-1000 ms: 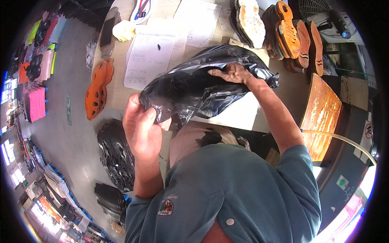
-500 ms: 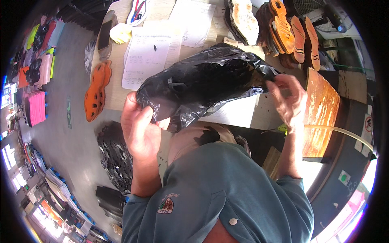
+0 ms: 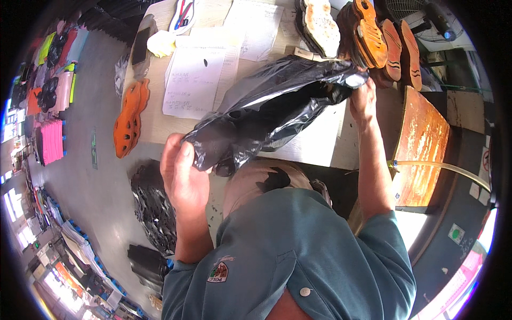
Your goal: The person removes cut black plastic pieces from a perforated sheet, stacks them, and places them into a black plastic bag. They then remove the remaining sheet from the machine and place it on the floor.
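A thin black plastic bag (image 3: 277, 114) is stretched at a slant over the front of the table, its mouth gaping toward the right. My left hand (image 3: 184, 173) is closed on the bag's near left end, thumb against the film. At the far right end, my right hand (image 3: 364, 100) grips the edge of the bag's mouth, and its fingertips are partly hidden by the film. The inside of the bag looks dark, and I cannot tell whether anything is in it.
Written sheets (image 3: 194, 80) lie on the table, with a phone (image 3: 141, 45) and a crumpled pale yellow piece (image 3: 161, 44) beside them. An orange sole-shaped piece (image 3: 128, 125) sits at the left edge. More sole-shaped pieces (image 3: 370, 40) stand at the back right, near a fan (image 3: 426, 18).
My right hand has moved farther away and slightly left, from spread fingers beside the bag to a grip on its edge. The bag's mouth has narrowed. My left hand keeps its hold.
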Demonstrator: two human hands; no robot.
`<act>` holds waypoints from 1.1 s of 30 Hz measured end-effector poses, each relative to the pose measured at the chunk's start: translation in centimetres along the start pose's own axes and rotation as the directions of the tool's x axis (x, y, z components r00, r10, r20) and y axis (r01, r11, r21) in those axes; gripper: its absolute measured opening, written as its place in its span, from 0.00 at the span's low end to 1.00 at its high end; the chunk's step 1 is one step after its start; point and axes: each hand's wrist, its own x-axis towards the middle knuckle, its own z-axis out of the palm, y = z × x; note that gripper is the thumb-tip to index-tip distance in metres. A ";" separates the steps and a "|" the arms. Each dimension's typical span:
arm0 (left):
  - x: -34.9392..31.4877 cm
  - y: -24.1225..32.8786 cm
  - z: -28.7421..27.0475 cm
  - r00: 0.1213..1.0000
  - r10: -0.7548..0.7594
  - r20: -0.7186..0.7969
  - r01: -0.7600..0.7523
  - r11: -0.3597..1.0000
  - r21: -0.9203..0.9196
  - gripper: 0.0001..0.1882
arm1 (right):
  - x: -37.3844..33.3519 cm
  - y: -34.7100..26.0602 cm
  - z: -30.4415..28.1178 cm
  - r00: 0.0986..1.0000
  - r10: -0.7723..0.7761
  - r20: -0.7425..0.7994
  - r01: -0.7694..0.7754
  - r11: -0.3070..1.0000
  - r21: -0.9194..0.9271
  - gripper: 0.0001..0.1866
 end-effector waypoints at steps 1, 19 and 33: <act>-0.4 0.1 0.1 0.999 0.041 0.009 -0.041 0.997 -0.066 0.13 | 0.5 -0.6 1.5 0.985 0.144 -0.098 -0.112 0.953 0.282 0.18; -3.9 -0.7 0.1 0.992 0.089 -0.086 -0.107 0.964 -0.245 0.23 | 11.4 -7.7 13.7 0.975 -0.210 0.080 0.222 0.852 -0.473 0.21; -3.5 -1.6 -1.0 0.995 -0.016 -0.098 0.030 0.989 0.142 0.29 | -3.2 -14.0 11.7 0.772 -0.479 0.417 0.615 0.730 -0.299 0.22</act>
